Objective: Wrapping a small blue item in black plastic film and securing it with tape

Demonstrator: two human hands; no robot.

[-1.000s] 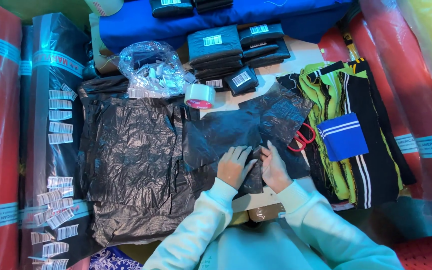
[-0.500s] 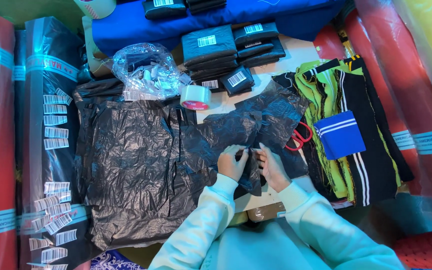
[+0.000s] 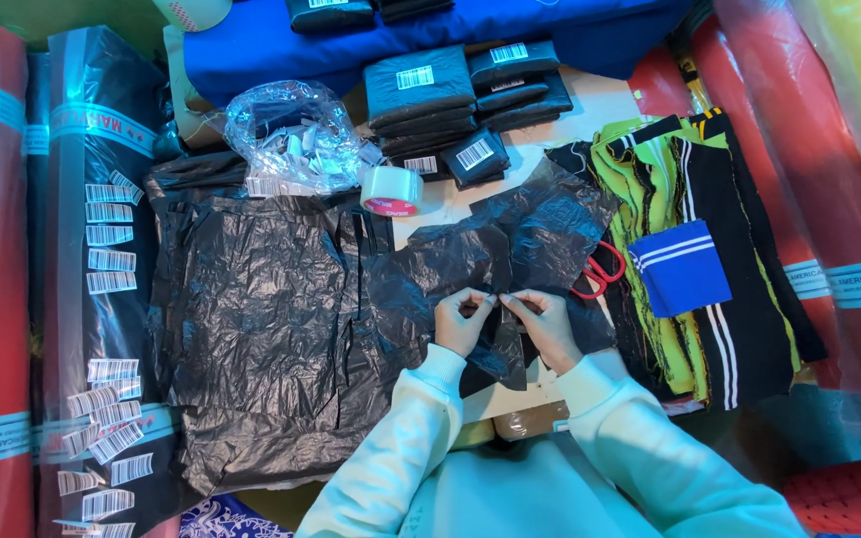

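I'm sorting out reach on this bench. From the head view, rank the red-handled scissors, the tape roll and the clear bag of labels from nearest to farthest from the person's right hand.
From the right hand:
1. Red-handled scissors, just up and to its right, partly under black plastic.
2. Tape roll, up and to the left.
3. Clear bag of labels, farther left, beyond the tape.

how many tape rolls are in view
2. One tape roll lies above the black plastic sheet the hands pinch; another roll sits cropped at the top edge. More may be hidden.
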